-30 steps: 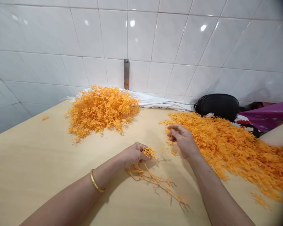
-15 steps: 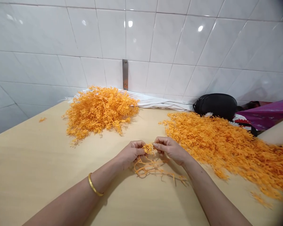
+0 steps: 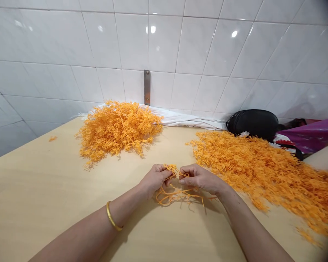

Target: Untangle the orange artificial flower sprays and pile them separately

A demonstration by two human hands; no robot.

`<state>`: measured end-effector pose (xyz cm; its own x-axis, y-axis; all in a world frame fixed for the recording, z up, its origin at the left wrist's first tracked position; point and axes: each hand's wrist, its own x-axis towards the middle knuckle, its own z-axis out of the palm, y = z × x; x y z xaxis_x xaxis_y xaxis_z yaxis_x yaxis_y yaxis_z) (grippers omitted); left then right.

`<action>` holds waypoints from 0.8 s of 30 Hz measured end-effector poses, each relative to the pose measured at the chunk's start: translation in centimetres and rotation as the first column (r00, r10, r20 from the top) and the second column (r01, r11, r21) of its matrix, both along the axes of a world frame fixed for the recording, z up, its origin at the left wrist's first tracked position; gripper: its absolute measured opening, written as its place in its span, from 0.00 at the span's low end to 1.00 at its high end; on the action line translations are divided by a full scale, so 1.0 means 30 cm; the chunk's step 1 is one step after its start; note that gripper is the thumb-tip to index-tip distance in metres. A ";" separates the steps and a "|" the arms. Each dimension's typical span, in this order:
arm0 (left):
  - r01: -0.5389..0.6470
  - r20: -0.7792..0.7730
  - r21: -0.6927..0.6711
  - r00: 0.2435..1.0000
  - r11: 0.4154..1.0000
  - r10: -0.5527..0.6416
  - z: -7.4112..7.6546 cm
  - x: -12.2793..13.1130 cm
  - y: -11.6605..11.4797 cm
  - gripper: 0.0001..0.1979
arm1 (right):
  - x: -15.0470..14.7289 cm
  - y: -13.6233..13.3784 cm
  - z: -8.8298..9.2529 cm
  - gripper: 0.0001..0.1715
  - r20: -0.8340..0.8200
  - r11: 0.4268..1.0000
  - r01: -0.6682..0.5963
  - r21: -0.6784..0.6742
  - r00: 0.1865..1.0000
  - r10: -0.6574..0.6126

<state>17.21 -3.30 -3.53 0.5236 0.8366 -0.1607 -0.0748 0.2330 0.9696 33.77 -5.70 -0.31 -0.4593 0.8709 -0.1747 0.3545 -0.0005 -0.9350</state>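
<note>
My left hand [image 3: 156,179] pinches a small orange sprig [image 3: 171,168] near the middle of the table, its little florets showing above the fingertips. Close beside it, my right hand [image 3: 200,178] has thumb and fingers closed on a thin part of the same orange sprig. Thin orange stems [image 3: 177,197] hang or lie just below both hands. A thick orange bunch [image 3: 117,129] sits behind on the left, and a wider orange heap [image 3: 251,160] spreads to the right.
The pale table [image 3: 57,196] meets a tiled wall. White cloth [image 3: 191,120] runs along its back edge. A black bag [image 3: 254,123], white flowers and purple material [image 3: 314,134] lie at the back right. One small orange piece [image 3: 53,138] is at the left edge.
My right hand has moved slightly down and its fingers have turned around the sprig. The sprig's florets sit a little higher against my left fingertips. The view has shifted slightly.
</note>
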 end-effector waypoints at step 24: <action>-0.174 -0.021 -0.141 0.985 0.975 0.173 0.009 -0.001 -0.001 0.05 | 0.035 -0.012 0.035 0.11 0.188 0.993 -0.057 0.099 0.982 0.038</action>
<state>17.18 -3.32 -3.25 0.3704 0.8832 -0.2876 -0.1180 0.3519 0.9286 34.81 -6.07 0.75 -0.4688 0.8668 -0.1702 0.5187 0.1141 -0.8473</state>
